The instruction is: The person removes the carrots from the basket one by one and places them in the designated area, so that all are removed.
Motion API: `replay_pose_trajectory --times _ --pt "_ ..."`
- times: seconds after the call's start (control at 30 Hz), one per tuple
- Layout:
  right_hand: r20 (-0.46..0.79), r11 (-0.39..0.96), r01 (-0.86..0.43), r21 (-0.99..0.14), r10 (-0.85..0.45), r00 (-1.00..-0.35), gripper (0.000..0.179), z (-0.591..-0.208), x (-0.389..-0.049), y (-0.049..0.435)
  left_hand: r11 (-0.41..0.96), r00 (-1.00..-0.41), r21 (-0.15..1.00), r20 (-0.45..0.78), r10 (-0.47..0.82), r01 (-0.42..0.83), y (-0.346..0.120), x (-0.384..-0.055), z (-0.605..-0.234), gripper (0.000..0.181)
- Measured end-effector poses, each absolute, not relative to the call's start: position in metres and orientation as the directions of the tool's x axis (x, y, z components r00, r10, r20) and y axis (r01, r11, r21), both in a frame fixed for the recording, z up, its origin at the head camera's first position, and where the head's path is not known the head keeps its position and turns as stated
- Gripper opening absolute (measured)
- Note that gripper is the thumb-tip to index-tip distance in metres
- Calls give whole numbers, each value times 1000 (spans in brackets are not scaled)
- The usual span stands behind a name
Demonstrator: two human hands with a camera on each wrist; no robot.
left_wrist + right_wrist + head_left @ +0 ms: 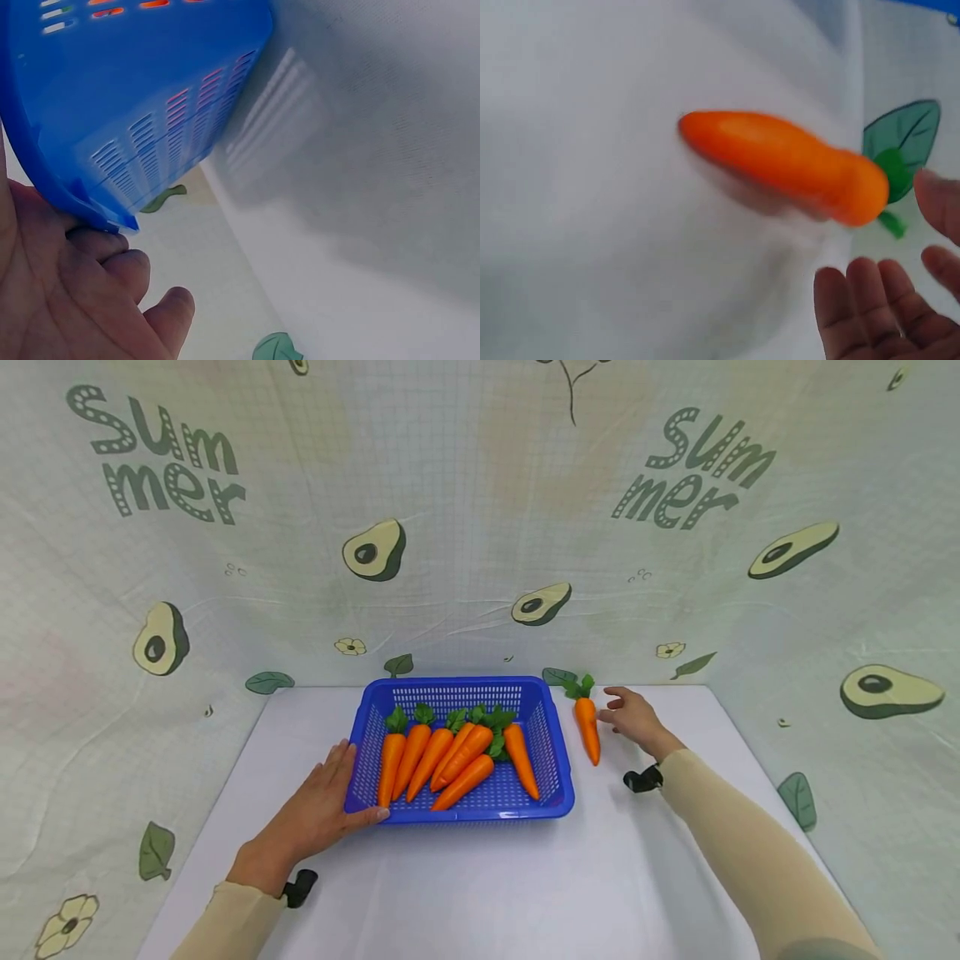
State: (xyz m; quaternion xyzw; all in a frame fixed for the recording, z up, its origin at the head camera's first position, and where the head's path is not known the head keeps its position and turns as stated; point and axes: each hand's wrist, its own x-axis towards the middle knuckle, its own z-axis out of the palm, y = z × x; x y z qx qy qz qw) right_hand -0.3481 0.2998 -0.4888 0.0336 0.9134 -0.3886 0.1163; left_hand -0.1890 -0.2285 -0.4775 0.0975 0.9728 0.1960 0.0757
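Observation:
A blue plastic basket (pixel 558 760) sits mid-table and holds several orange carrots (pixel 435 758) with green tops. My left hand (pixel 330 797) rests against the basket's front left corner, thumb along the front rim and fingers up the left side. In the left wrist view the fingers (pixel 120 262) sit under the basket's rim (pixel 82 210). One loose carrot (pixel 587 727) lies on the table just right of the basket. My right hand (pixel 628 712) hovers open beside it, fingers spread, not touching. In the right wrist view that carrot (pixel 787 165) lies just beyond my fingertips (pixel 870 292).
The white table (pixel 480 885) is backed and flanked by a cloth printed with avocados (pixel 375 550), leaves and the word "Summer". Black wrist straps (pixel 642 779) show on both arms. Bare tabletop lies in front of the basket and to both sides.

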Motion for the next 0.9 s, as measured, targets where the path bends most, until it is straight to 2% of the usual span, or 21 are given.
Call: replay_pose_trajectory --times 0.2,0.37,0.6,0.9 --pt "-145 734 96 -672 -3 -989 67 -455 -339 279 910 -969 369 -81 232 187 -232 -191 -480 127" --pt "-106 718 25 -696 -67 -992 67 -427 -329 250 922 -968 327 -64 242 208 -231 -193 -480 130" --pt "-161 611 5 -791 -201 -966 66 -407 -317 200 936 -969 276 -52 241 218 -226 -194 -475 130" --pt "-192 577 -66 -814 -374 -907 63 -413 -309 152 937 -969 284 -75 234 204 -226 -193 -475 130"
